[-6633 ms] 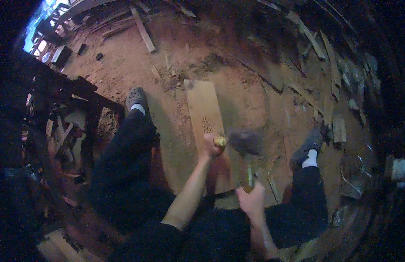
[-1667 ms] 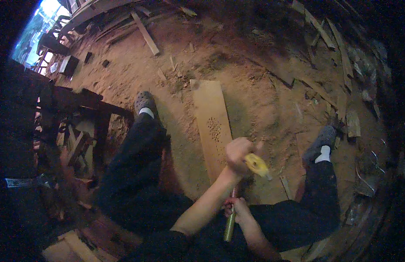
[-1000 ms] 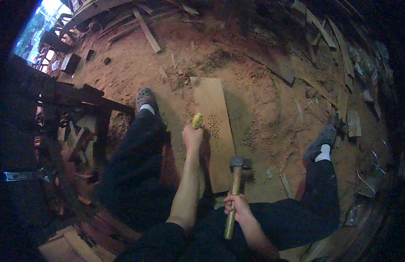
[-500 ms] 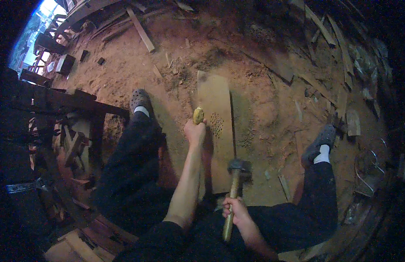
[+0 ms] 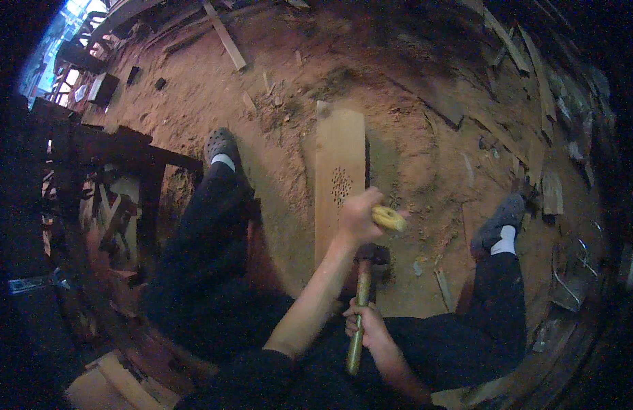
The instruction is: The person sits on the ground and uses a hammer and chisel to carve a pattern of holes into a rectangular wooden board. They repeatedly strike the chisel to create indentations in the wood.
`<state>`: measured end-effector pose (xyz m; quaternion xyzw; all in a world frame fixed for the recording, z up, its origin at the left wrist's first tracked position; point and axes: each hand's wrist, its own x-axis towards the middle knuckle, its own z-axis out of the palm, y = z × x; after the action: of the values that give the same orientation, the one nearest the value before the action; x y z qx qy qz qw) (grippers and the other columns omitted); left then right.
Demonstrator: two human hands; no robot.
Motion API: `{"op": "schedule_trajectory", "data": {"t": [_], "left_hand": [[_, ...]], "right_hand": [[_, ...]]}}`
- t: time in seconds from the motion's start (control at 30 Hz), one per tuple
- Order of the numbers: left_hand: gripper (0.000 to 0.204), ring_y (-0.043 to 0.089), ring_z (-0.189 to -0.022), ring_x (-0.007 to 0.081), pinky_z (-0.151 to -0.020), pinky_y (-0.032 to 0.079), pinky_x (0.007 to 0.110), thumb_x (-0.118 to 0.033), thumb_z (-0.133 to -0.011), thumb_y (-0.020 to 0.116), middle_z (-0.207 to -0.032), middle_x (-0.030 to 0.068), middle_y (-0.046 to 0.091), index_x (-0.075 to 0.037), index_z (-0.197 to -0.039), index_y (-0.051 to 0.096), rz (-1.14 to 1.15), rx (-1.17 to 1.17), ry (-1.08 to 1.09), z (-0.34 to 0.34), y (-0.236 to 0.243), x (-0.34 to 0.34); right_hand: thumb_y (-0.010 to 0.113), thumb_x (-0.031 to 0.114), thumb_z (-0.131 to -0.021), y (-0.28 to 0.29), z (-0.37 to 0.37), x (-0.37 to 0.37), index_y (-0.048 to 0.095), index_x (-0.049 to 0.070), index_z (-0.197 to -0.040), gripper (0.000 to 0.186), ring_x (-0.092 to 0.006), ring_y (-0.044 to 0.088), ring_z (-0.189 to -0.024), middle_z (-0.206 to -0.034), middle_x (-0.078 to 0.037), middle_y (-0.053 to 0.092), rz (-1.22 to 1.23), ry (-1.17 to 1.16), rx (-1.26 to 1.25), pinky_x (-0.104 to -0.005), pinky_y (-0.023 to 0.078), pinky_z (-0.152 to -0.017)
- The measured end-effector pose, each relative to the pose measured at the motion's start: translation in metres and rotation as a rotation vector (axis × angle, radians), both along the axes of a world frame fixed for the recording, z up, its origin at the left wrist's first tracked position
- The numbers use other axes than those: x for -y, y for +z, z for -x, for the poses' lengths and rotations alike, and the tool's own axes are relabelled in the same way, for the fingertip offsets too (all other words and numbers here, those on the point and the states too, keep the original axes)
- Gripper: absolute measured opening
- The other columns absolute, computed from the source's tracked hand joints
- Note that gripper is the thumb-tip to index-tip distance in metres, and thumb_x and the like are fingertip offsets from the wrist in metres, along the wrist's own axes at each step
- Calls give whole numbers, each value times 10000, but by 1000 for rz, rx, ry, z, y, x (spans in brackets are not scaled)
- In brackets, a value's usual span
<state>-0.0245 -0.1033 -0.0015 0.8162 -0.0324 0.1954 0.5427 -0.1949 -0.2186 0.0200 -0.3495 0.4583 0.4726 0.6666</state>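
My left hand (image 5: 359, 217) is closed round a tool with a thick yellow handle (image 5: 389, 219). The handle's end points to the right, and the rest of the tool is hidden by the hand. This hand is over the right edge of a pale wooden board (image 5: 340, 133) lying lengthwise between my legs. Just beyond it, the board bears a cluster of small dark holes or marks (image 5: 341, 184). Below, my right hand (image 5: 367, 324) grips a hammer (image 5: 363, 290) by its wooden handle. Its dark, blunt head (image 5: 373, 254) is partly behind my left forearm and wrist.
My shod feet rest on reddish dirt (image 5: 282, 171), either side of the board. A dark wooden frame (image 5: 173, 158) stands at left. Wood strips (image 5: 224, 37) lie at the far side, with offcuts and scraps (image 5: 551, 193) at right. A bent wire (image 5: 569, 287) lies near right.
My left hand has swung right across the board with the yellow-handled tool, whose handle has tipped from upright to pointing right. My right hand and the hammer have barely moved.
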Motion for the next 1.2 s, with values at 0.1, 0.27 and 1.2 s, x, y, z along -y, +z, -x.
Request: {"op": "schedule_trajectory", "data": {"t": [0.1, 0.27, 1.2], "left_hand": [[388, 464, -483, 265, -446, 374, 314, -286, -553, 770, -555, 95, 436, -40, -595, 473, -166, 108, -159, 1, 7, 7], [427, 454, -464, 245, -419, 341, 321, -315, -547, 770, -514, 86, 416, -44, -528, 441, -41, 55, -99, 2, 3, 7], [428, 392, -398, 220, -386, 314, 313, -300, -584, 754, -465, 78, 397, -59, -501, 410, 42, 87, 14, 6, -24, -2]], "right_hand": [[548, -19, -639, -5, 2, 1, 395, 128, -833, 287, -119, 330, -339, -518, 12, 342, -5, -12, 40, -285, 286, -345], [545, -22, -636, 2, -2, -1, 404, 128, -824, 279, -117, 327, -332, -518, 10, 345, 33, 15, 20, -286, 282, -338], [553, 28, -712, 8, 0, -3, 410, 114, -864, 226, -113, 333, -347, -554, -22, 380, 120, 66, 165, -268, 295, -319]]}}
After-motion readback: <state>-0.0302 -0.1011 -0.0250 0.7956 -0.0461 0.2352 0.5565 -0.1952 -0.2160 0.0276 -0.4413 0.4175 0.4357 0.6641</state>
